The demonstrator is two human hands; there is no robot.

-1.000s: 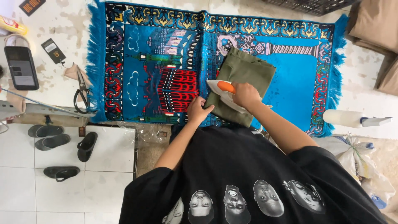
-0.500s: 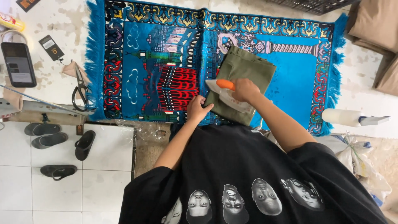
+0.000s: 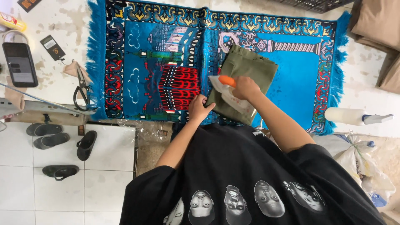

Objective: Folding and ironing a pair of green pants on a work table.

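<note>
A folded olive-green cloth (image 3: pixel 250 68) lies on a blue patterned rug (image 3: pixel 158 50) that covers the worktable. My right hand (image 3: pixel 246 87) grips a white iron with an orange handle (image 3: pixel 227 81) and presses it on the cloth's near half. My left hand (image 3: pixel 200 107) pinches the cloth's near left corner and holds it flat against the rug.
Left of the rug lie black scissors (image 3: pixel 81 89), a phone (image 3: pixel 20 64), a small black tag (image 3: pixel 53 47) and a yellow bottle (image 3: pixel 12 21). A white spray bottle (image 3: pixel 354 116) rests at the right. Tan fabric (image 3: pixel 377 25) is piled far right. Sandals (image 3: pixel 85 145) sit on the tiled floor.
The iron has slid a little along the cloth under my right hand. My left hand stays on the same corner. The view has shifted slightly.
</note>
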